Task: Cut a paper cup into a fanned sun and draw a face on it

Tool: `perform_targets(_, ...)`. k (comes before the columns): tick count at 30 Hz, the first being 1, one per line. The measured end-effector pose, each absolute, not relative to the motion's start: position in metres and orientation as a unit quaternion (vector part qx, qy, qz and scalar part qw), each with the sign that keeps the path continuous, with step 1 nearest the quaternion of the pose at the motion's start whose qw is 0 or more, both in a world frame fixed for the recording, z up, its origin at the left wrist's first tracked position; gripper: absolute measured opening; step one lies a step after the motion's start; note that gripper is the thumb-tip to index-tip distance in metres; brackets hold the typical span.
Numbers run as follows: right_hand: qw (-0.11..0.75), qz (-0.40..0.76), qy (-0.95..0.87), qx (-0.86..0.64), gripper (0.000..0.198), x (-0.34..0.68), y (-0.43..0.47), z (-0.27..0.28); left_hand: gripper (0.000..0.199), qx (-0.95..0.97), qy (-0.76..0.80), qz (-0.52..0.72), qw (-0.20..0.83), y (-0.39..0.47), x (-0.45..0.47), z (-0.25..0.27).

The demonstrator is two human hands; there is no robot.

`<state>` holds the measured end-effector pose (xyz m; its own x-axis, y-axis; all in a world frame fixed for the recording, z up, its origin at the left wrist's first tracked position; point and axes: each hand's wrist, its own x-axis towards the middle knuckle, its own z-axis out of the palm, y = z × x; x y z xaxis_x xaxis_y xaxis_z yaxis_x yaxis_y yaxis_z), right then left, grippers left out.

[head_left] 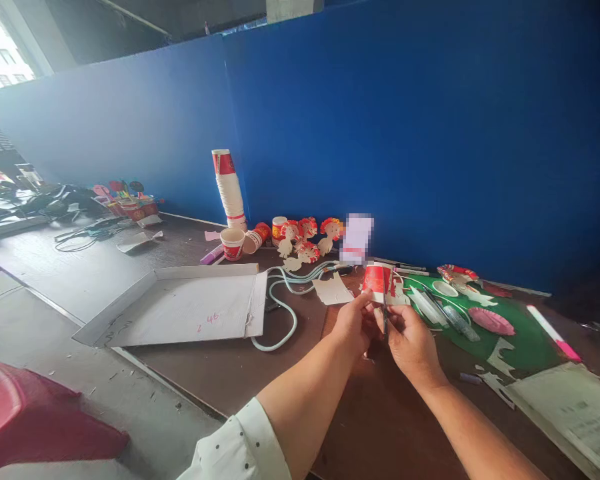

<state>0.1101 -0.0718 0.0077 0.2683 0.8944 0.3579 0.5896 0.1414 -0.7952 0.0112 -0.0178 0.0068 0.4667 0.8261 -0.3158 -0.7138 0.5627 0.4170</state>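
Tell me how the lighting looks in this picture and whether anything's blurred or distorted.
In the head view, glare washes out the building at upper left, and the blue partition goes from hazy at left to dark at right; also in the head view, a pixelated patch sits above-left of the red cup, and print on the sheet at lower right is too smeared to read.

The dark-brown desk (pixel 180 380) before me carries, around its middle, a shallow white cardboard tray (pixel 180 313) at nine o'clock, a red-and-white paper-cup stack (pixel 231 195) at eleven, a flat green mat (pixel 525 333) at three, printed off-white paper (pixel 570 407) at four.
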Motion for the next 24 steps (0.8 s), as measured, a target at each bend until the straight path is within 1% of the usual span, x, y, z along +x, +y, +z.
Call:
perform_targets(3,0.487,0.186,-0.573,-0.633,0.042,0.109,-0.073,0.010,0.029,0.065,0.203,0.450,0.867,-0.017,0.007,0.012)
perform_targets(7,0.500,0.213,-0.574,-0.613,0.039,0.109,-0.073,0.010,0.023,0.017,0.190,0.455,0.870,-0.015,0.004,0.016)
perform_targets(16,0.503,0.201,-0.576,-0.612,0.041,0.110,-0.073,0.010,0.019,-0.009,0.167,0.454,0.875,-0.014,0.004,0.014)
perform_targets(24,0.501,0.198,-0.576,-0.615,0.040,0.109,-0.073,0.012,0.022,-0.018,0.167,0.456,0.874,-0.015,0.003,0.018)
